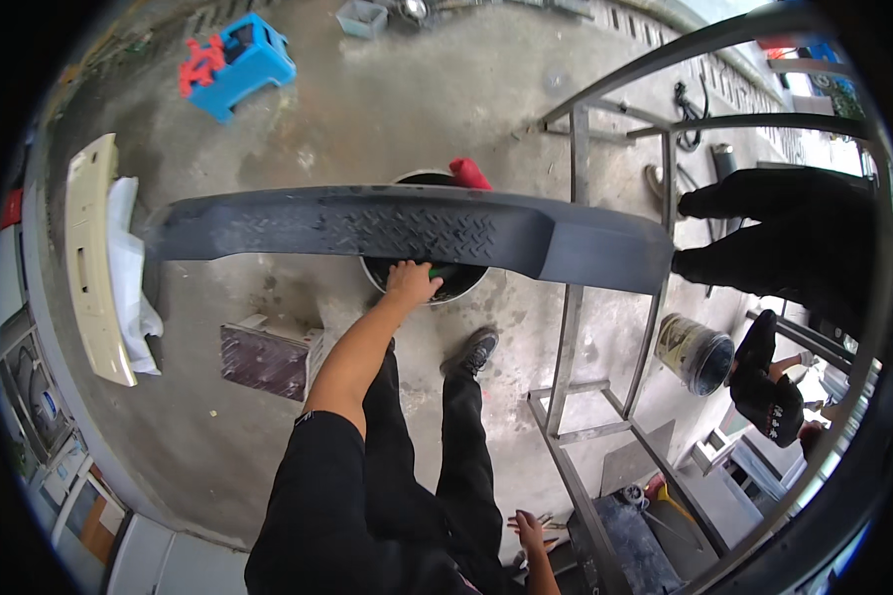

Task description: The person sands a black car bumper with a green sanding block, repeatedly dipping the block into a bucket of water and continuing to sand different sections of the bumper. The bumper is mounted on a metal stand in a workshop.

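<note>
A long dark-grey vehicle bumper (526, 233) with a raised tread pattern in its middle lies crosswise in front of me. My left hand (412, 285) is at its near edge, fingers curled over the rim and closed on it. A small green bit (435, 273) shows beside those fingers; its kind is unclear. Under the bumper stands a round dark bucket (456, 293), mostly hidden, with a red cloth (469, 174) by its far rim. My right hand (531, 531) hangs low beside my leg, fingers apart, holding nothing visible.
A metal frame (571, 347) stands at right, under the bumper's right end. Beyond it are a paint-stained bucket (695, 352) and people in dark clothes (804, 233). At left are a cream bumper (94, 268) and a dark panel (263, 362); a blue stool (243, 69) is farther off.
</note>
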Available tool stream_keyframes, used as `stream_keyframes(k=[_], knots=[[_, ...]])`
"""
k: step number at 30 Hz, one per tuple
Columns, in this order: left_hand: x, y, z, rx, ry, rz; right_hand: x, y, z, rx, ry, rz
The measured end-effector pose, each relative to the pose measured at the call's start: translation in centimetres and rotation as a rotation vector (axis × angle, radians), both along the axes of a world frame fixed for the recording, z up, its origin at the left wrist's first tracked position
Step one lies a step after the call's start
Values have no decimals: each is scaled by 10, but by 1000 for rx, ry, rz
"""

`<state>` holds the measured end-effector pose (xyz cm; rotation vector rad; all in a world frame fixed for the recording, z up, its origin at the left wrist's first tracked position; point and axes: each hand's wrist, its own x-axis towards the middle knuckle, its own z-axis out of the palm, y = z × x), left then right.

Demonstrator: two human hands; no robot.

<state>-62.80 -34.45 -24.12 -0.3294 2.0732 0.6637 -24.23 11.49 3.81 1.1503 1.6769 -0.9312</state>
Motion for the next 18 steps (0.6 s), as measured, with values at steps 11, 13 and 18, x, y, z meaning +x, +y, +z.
stream_keyframes(k=[11,13,18], knots=[[36,-4,-292,-264,326,-86,55,20,-14,100,-290,-126],[40,-4,-300,-277,287,-104,27,-3,-18,144,-293,-201],[41,-7,-288,-238,264,-126,17,-19,-21,76,-243,-162]])
